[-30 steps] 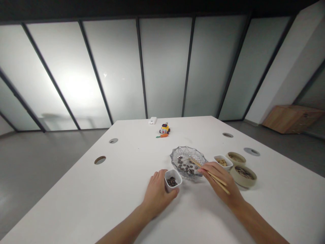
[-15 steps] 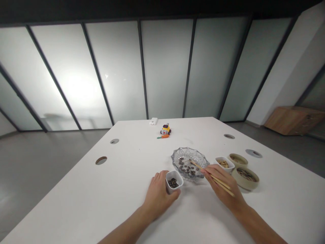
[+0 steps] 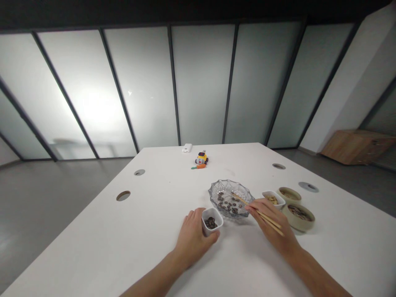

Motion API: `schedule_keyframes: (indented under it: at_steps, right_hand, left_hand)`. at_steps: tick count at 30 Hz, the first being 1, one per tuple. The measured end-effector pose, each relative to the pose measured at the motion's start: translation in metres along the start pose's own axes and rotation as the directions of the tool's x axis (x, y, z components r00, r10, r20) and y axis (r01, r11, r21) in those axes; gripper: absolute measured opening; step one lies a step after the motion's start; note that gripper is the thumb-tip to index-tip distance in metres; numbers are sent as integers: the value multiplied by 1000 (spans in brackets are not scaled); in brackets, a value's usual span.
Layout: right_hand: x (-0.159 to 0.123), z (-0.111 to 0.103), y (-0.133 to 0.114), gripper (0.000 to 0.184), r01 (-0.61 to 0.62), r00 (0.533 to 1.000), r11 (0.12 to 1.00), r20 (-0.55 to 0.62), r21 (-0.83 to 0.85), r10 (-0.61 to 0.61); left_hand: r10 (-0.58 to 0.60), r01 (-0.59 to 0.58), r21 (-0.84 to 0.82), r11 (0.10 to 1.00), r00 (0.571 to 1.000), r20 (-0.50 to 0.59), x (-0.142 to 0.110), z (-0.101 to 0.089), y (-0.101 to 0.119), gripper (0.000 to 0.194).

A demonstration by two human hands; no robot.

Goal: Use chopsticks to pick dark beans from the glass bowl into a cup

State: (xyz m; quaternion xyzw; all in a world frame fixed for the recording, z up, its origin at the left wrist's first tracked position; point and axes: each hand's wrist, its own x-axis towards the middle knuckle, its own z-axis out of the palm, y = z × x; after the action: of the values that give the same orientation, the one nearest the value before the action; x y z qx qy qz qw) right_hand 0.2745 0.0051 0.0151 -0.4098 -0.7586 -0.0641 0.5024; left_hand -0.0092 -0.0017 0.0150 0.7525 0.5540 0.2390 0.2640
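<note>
My left hand [image 3: 195,235] is wrapped round a small white square cup [image 3: 220,223] with dark seeds [image 3: 210,222] in its bottom. Just beyond it stands a clear scalloped glass bowl [image 3: 213,189] with several dark, pale-centred seeds [image 3: 229,206] scattered over its floor. In my right hand [image 3: 269,218] is a pair of wooden chopsticks [image 3: 269,220]. Their tips reach over the right rim into the bowl, close to the seeds there. Whether a seed is between the tips I cannot tell.
Right of the bowl stand a white dish [image 3: 282,202] of pale pieces and two beige round bowls [image 3: 297,225] [image 3: 292,194]. A yellow toy car [image 3: 201,157], an orange-handled toy screwdriver [image 3: 199,166] and a white box-like device [image 3: 187,148] lie farther back on the white table [image 3: 148,231].
The chopsticks have shifted very slightly inside the glass bowl, their rear ends a touch higher. My left hand and the cup have stayed in place.
</note>
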Motion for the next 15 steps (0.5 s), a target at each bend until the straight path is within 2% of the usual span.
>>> schedule_keyframes:
  at_steps: [6, 15]
  right_hand:
    - [-1, 0, 2, 8, 20, 1000, 1000, -4, 21, -20]
    - [-1, -1, 3, 18, 7, 999, 1000, 42, -7, -6]
  left_hand:
    - [-3, 3, -3, 1000, 1000, -3, -1, -1, 1, 39]
    - [7, -7, -8, 1000, 1000, -3, 0, 0, -1, 43]
